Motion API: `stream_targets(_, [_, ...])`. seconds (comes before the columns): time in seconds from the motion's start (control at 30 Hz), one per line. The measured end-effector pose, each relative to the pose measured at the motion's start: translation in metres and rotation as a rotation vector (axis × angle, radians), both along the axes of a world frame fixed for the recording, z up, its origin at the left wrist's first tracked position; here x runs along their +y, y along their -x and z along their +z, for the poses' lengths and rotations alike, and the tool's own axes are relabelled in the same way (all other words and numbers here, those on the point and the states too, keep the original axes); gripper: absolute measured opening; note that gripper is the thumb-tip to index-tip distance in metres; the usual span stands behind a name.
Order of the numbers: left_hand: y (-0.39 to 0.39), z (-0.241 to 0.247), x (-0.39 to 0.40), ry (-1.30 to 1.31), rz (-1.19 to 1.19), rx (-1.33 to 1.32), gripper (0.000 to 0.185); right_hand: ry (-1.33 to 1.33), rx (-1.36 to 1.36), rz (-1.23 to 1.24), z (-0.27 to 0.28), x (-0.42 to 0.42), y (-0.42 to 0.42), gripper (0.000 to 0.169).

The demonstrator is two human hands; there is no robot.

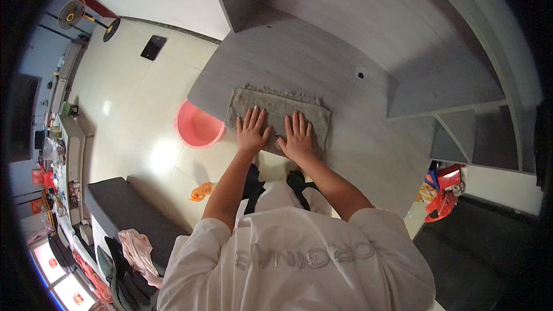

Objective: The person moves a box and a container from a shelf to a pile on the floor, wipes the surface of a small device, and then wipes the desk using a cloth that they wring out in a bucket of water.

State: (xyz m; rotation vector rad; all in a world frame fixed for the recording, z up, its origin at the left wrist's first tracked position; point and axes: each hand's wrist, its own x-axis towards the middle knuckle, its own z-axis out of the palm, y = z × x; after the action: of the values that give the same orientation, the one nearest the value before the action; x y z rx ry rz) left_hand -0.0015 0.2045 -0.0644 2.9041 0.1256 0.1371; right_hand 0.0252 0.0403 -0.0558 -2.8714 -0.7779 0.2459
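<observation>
A folded grey-brown towel (293, 100) with a frayed far edge lies near the front edge of a grey wood-grain desk (276, 56). Both palms face down on it, side by side. My left hand (251, 133) rests on its left half with the fingers slightly spread and the thumb pointing inward. On the right half lies my right hand (297, 139), also flat, its thumb toward the left. Neither hand has its fingers curled around the cloth. Part of the towel is hidden beneath the hands.
A pink plastic basin (199, 126) stands on the tiled floor by the desk's left corner. An orange object (201, 191) lies nearer me. Grey panels and a shelf unit (475, 138) border the desk. A dark bench (134, 211) is at left, a standing fan (73, 14) farther off.
</observation>
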Motion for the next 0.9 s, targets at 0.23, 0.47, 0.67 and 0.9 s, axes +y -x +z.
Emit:
stream_targets(0.23, [-0.025, 0.001, 0.077, -0.045, -0.031, 0.017, 0.058, -0.035, 0.076, -0.044, -0.001, 0.075, -0.019, 0.067])
stream_targets(0.47, [-0.052, 0.004, 0.112, -0.079, -0.134, 0.052, 0.061, -0.055, -0.008, -0.109, -0.004, 0.106, -0.037, 0.068])
stream_targets(0.67, [-0.081, 0.005, 0.126, -0.063, -0.217, 0.065, 0.060, -0.015, -0.071, -0.165, -0.007, 0.117, -0.057, 0.068])
stream_targets(0.9, [-0.157, 0.008, 0.153, -0.095, -0.196, 0.076, 0.059, -0.017, -0.078, -0.266, -0.005, 0.155, -0.124, 0.066])
